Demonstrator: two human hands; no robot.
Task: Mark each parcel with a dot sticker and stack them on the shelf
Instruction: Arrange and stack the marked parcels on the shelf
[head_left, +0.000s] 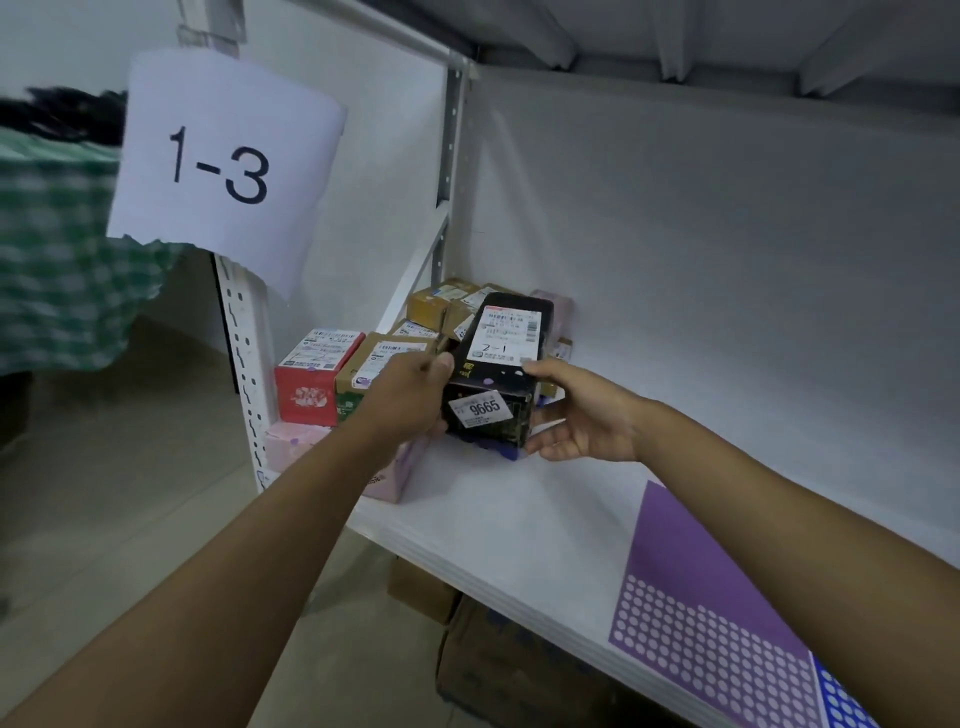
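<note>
A black parcel (491, 382) with a white shipping label and a "9665" tag is held between both my hands above the white shelf (509, 525). My left hand (415, 387) grips its left side and also holds a thin pen-like stick. My right hand (576, 413) cups its right side and lower corner. The parcel rests on a blue item underneath. A small purple dot sits on its top face. A purple dot sticker sheet (711, 608) lies on the shelf at the front right.
Several parcels stand at the shelf's left end: a red box (311, 376), brown cartons (447, 306) and a pink box (291, 441). A paper sign "1-3" (223, 166) hangs on the upright. Cartons (498, 654) sit below the shelf. A person in a green checked shirt (57, 249) stands left.
</note>
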